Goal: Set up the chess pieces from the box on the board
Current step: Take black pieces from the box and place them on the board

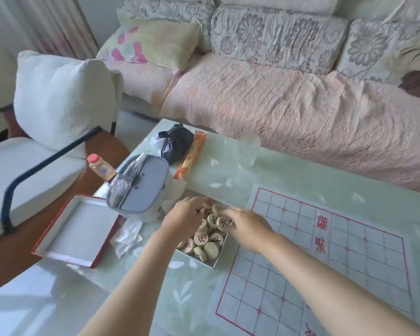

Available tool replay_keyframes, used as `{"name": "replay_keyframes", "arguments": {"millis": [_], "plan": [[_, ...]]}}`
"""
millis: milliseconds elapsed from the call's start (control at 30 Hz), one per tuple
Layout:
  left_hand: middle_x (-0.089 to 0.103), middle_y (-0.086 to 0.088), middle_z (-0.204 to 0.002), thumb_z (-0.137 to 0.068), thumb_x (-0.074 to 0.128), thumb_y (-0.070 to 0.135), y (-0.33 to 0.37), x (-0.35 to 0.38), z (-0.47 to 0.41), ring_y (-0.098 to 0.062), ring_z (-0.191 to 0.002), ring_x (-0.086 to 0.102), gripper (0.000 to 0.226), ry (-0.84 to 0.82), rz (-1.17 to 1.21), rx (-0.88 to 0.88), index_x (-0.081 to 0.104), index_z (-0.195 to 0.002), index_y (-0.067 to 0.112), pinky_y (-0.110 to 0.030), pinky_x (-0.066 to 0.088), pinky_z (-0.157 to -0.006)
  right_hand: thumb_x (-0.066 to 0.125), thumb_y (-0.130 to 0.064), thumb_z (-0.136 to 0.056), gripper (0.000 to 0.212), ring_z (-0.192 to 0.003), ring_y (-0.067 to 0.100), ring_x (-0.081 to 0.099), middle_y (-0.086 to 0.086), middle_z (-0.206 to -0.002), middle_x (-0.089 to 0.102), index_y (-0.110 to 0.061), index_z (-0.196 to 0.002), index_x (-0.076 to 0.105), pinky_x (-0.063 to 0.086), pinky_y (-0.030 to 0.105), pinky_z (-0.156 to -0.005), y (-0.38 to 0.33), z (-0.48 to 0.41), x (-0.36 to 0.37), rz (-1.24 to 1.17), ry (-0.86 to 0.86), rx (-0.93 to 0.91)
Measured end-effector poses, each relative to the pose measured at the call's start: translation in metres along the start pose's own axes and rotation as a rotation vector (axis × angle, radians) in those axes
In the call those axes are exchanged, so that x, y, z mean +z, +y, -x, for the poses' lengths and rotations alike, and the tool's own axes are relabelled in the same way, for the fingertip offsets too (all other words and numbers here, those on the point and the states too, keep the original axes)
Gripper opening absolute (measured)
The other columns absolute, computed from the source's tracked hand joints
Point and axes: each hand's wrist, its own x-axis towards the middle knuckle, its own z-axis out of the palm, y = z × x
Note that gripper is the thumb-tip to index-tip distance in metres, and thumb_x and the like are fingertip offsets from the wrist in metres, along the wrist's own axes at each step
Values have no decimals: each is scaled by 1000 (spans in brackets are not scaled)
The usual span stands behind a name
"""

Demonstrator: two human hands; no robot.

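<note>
Box lid [76, 229]: lies inverted at the table's left edge, white interior up, red rim showing.

Grey pouch [141, 187]: sits just behind the lid's right corner. A red-capped bottle [100, 166] stands to its left.

Left hand [184, 218]: reaches into the far left part of the box [221, 253], with its fingers bent down onto the pieces. Motion blur prevents telling whether it grips one.

Xiangqi pieces [211, 249]: all visible discs are heaped in the open box, some with the character face up and some blank side up.

Right hand [249, 226]: palm down over the box's right wall, fingers pointing left over the pieces. Whether it holds anything cannot be determined.

Xiangqi board [349, 251]: a pale sheet with a red grid, flat on the green glass table [289, 175], touching the box's right side. No pieces are on it.
</note>
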Motion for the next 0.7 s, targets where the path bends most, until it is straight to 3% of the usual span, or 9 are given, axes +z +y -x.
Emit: {"name": "replay_keyframes", "arguments": {"millis": [67,100,200,300,367,567,700], "plan": [[58,2,-92,-88,43,15,-21,22,-8,-24,-87,55,17,76,-39,14,58,-88,22,-38,50,-71,53,-34,-99,44,-125,19,53,-13,-146,44,-36,-142,45,47,37,-94,10,-17,21,18,26,-14],[56,3,-87,-90,43,16,-33,34,-13,-22,-84,53,16,122,-49,13,57,-86,23,-35,47,-66,54,-36,-98,45,-123,19,54,-14,-145,43,-35,-142,44,48,36,-91,17,-26,31,34,40,-26],[57,7,-97,-94,47,30,-58,67,-20,-17,-96,52,19,190,-58,21,62,-105,27,-29,44,-73,60,-39,-95,52,-121,18,54,-16,-143,41,-34,-144,42,47,35,-85,36,-45,57,87,69,-67],[56,11,-117,-91,49,44,-64,88,-24,-15,-113,46,37,212,-87,56,57,-125,33,-31,45,-92,65,-40,-91,61,-122,16,53,-16,-142,43,-35,-146,40,47,34,-85,51,-56,73,121,115,-130],[52,14,-124,-89,47,49,-66,94,-26,-14,-119,42,44,219,-148,96,51,-132,38,-34,45,-95,67,-39,-89,62,-124,14,51,-15,-139,48,-35,-145,42,47,33,-85,55,-60,79,137,159,-160],[50,10,-112,-89,55,52,-85,106,-23,-13,-110,44,45,269,-133,229,53,-132,38,-30,44,-90,68,-23,-89,35,-114,15,54,-11,-118,63,-27,-124,62,46,31,-81,62,-64,94,110,302,-239],[52,9,-113,-84,61,51,-84,104,-21,-15,-108,45,47,321,-134,287,55,-129,37,-29,43,-88,66,-20,-93,34,-111,13,58,-9,-122,65,-27,-126,63,46,26,-89,58,-54,95,-15,374,-235]]}}
